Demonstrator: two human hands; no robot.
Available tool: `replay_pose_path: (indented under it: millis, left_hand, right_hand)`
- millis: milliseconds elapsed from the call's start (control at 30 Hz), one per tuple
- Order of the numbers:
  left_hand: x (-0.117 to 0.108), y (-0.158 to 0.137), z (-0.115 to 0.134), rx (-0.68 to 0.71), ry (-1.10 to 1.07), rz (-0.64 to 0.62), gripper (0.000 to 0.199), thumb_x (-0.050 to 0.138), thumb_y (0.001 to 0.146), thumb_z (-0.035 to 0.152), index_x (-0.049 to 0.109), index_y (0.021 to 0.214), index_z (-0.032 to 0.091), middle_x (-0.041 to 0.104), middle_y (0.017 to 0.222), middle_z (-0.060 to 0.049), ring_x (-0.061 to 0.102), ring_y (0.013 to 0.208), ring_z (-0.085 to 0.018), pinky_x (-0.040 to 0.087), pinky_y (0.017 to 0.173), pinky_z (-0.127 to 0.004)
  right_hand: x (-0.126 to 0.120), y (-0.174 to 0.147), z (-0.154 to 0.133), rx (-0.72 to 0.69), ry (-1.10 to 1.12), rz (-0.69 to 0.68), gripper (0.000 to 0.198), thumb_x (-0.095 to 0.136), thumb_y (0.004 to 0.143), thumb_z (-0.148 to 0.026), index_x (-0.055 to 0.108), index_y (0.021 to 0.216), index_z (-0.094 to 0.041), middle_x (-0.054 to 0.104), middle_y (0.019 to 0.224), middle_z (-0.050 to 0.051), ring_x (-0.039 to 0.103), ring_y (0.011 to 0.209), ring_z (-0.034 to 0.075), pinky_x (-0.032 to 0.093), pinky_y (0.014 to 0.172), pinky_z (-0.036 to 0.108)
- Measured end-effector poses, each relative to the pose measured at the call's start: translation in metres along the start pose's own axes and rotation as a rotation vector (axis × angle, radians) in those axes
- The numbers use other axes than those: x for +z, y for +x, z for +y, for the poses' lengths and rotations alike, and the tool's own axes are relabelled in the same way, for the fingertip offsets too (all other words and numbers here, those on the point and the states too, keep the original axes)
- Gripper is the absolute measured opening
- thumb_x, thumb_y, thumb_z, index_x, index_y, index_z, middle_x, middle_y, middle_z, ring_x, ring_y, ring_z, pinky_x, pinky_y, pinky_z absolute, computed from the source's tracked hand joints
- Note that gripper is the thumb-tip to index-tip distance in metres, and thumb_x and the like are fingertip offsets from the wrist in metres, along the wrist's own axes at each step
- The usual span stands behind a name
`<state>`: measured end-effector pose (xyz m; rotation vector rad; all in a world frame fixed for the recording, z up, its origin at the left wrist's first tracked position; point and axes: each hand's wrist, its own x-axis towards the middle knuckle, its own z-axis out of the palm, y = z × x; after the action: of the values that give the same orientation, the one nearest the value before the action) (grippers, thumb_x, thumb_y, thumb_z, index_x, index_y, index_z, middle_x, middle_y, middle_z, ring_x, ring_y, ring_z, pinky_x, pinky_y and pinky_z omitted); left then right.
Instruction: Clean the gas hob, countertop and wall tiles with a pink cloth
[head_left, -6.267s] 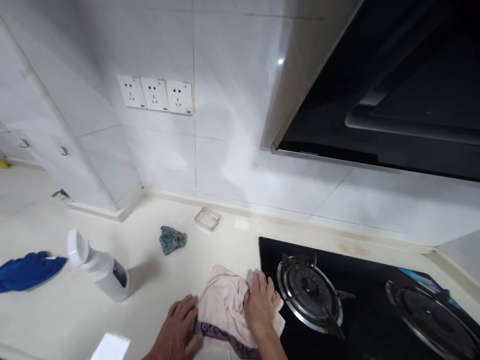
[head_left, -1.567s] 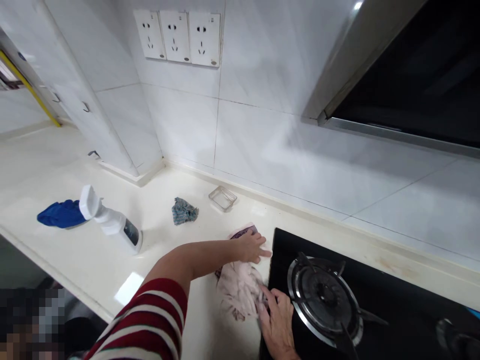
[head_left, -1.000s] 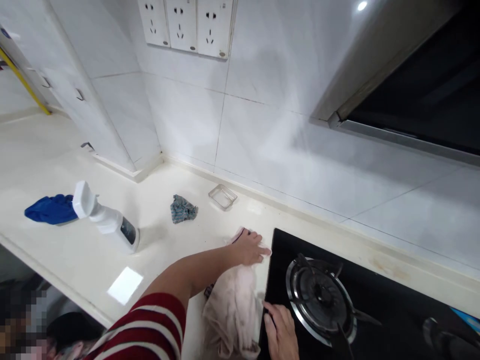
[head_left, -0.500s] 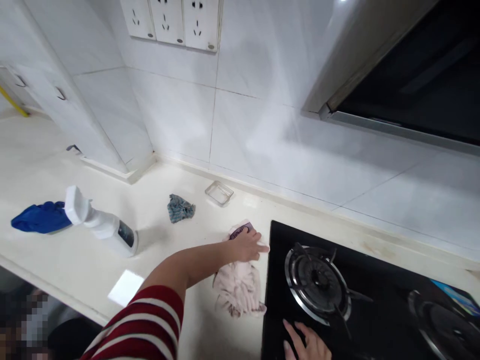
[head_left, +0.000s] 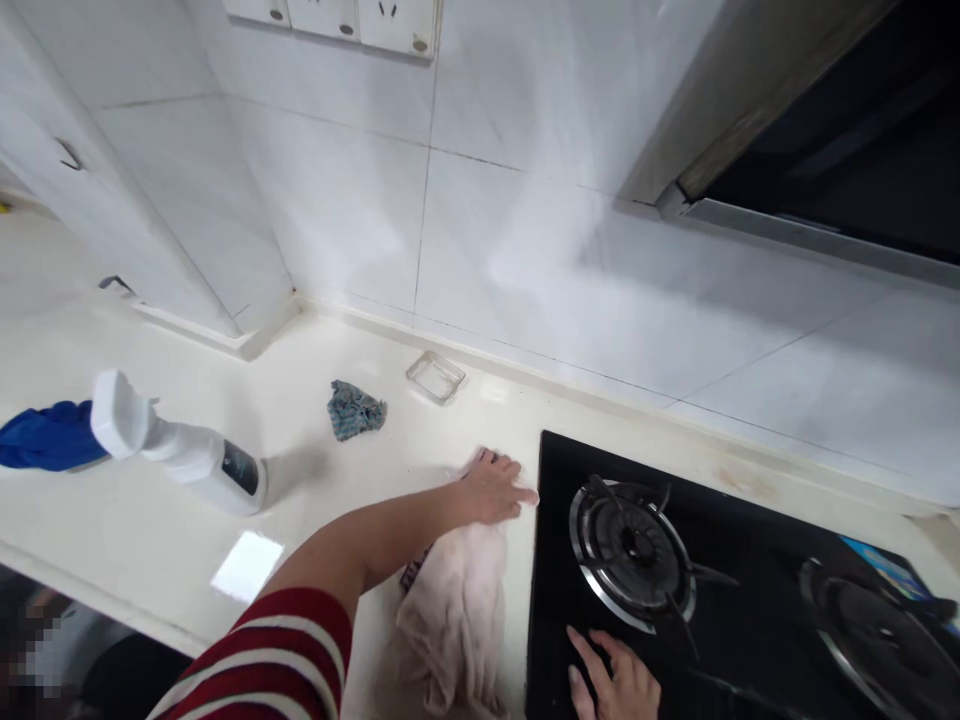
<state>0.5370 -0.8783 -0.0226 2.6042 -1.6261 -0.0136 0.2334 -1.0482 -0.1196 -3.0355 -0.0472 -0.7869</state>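
My left hand [head_left: 491, 490] presses the top end of a pale pink cloth [head_left: 457, 610] onto the counter, close to the left edge of a black gas stove [head_left: 551, 560]. Its fingers are bent over the fabric, and the thumb points toward the stove. From there the cloth hangs in loose folds toward the counter's front, and a bit of dark print shows beside my wrist. My right hand [head_left: 615, 680] rests at the stove's front left, below the near burner [head_left: 636, 545], with its fingers apart and nothing in them.
A white spray bottle [head_left: 202, 460] lies on the counter [head_left: 315, 500] at left, beside a blue cloth [head_left: 49, 435]. Near the wall are a crumpled grey-blue rag [head_left: 355, 410] and a clear shallow dish [head_left: 435, 377]. A range hood [head_left: 817, 240] overhangs at upper right.
The pink cloth's loose end has swung toward the counter's front and left, and its folds are more stretched out. My left hand stays by the stove edge. The view has shifted slightly.
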Motion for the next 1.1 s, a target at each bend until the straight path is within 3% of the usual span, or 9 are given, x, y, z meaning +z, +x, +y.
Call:
replay_pose_path:
  millis: [133,267,400,600,867,967,1100]
  left_hand:
    - [-0.009,0.053,-0.026,-0.105,-0.005,0.039,0.036,0.051,0.093,0.042,0.062,0.127,0.04,0.056,0.122,-0.011,0.044,0.114,-0.035,0.026,0.097,-0.056]
    - [-0.014,0.07,-0.033,-0.138,0.007,0.054,0.039,0.051,0.093,0.036,0.06,0.131,0.033,0.054,0.124,-0.015,0.045,0.115,-0.037,0.025,0.098,-0.059]
    - [-0.012,0.043,-0.021,-0.025,0.03,0.012,0.041,0.05,0.093,0.036,0.057,0.134,0.034,0.053,0.126,-0.015,0.043,0.117,-0.037,0.027,0.098,-0.057]
    - [-0.006,-0.035,0.019,0.215,0.058,-0.065,0.038,0.05,0.094,0.039,0.057,0.131,0.04,0.056,0.12,-0.011,0.047,0.11,-0.033,0.03,0.096,-0.053]
    - [0.005,-0.11,0.07,0.378,0.059,-0.025,0.03,0.058,0.091,0.042,0.063,0.12,0.043,0.058,0.106,-0.005,0.048,0.1,-0.027,0.031,0.091,-0.045]
    - [0.009,-0.118,0.075,0.42,0.015,-0.02,0.028,0.057,0.091,0.042,0.064,0.118,0.048,0.059,0.104,-0.004,0.047,0.094,-0.025,0.03,0.09,-0.042]
    - [0.006,-0.09,0.057,0.222,0.004,0.054,0.031,0.054,0.092,0.042,0.064,0.121,0.046,0.058,0.109,-0.007,0.046,0.099,-0.028,0.029,0.092,-0.047]
  right_hand:
    - [-0.005,0.004,-0.003,0.008,-0.002,-0.014,0.034,0.048,0.096,-0.035,0.059,0.128,-0.029,0.059,0.116,0.01,0.056,0.104,0.029,0.044,0.082,0.044]
    - [-0.007,0.006,-0.006,0.023,0.004,-0.028,0.036,0.048,0.095,-0.033,0.057,0.13,-0.028,0.058,0.117,0.01,0.054,0.106,0.029,0.044,0.084,0.045]
    - [-0.009,0.007,-0.009,0.072,0.032,-0.043,0.036,0.049,0.095,-0.033,0.056,0.13,-0.029,0.057,0.118,0.01,0.053,0.107,0.029,0.043,0.087,0.047]
    - [-0.011,0.008,-0.011,0.098,0.054,-0.05,0.035,0.05,0.095,-0.033,0.057,0.129,-0.029,0.056,0.117,0.009,0.052,0.106,0.028,0.044,0.086,0.045]
    - [-0.009,0.008,-0.012,0.103,0.059,-0.041,0.034,0.05,0.095,-0.035,0.059,0.128,-0.028,0.056,0.117,0.01,0.052,0.108,0.028,0.042,0.089,0.047]
    - [-0.01,0.008,-0.011,0.102,0.073,-0.04,0.034,0.05,0.096,-0.036,0.059,0.127,-0.028,0.056,0.118,0.01,0.052,0.109,0.028,0.042,0.09,0.047]
    - [-0.013,0.009,-0.012,0.11,0.075,-0.059,0.033,0.049,0.096,-0.035,0.06,0.126,-0.027,0.055,0.119,0.01,0.051,0.109,0.028,0.041,0.091,0.048]
